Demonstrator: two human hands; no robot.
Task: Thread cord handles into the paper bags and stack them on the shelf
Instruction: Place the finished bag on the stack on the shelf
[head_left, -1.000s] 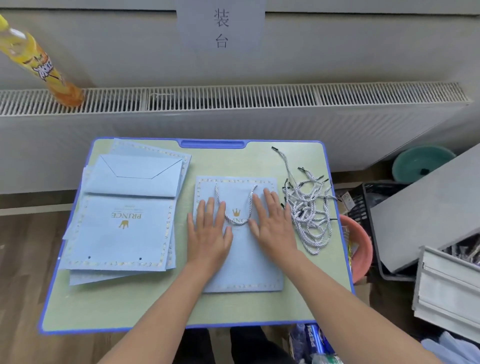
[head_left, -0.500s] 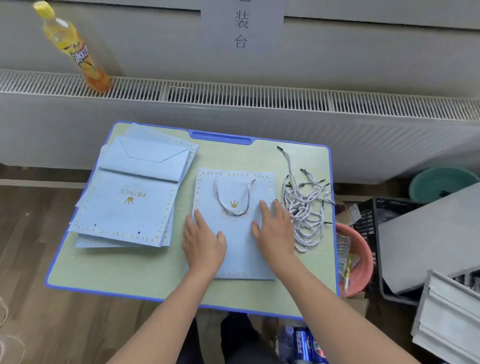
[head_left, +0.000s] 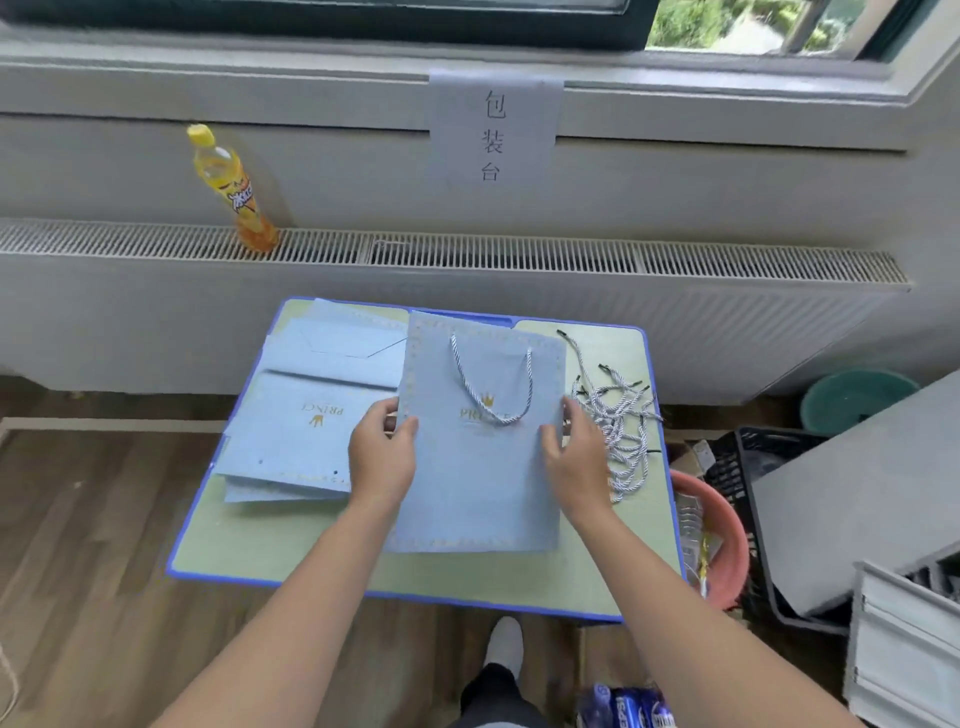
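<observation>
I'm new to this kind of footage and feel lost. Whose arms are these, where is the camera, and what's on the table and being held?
There is no machine here: the arms belong to a person, and the single camera sits on their head, looking forward and down. The left hand and right hand each grip a side edge of a light blue paper bag, which already has a twisted cord handle threaded through it. The bag seems lifted off the small blue-rimmed table. On the table's left lies a pile of flat bags, the top one showing no cord; on its right, a heap of loose cords. A yellow drink bottle stands on the radiator behind.
</observation>
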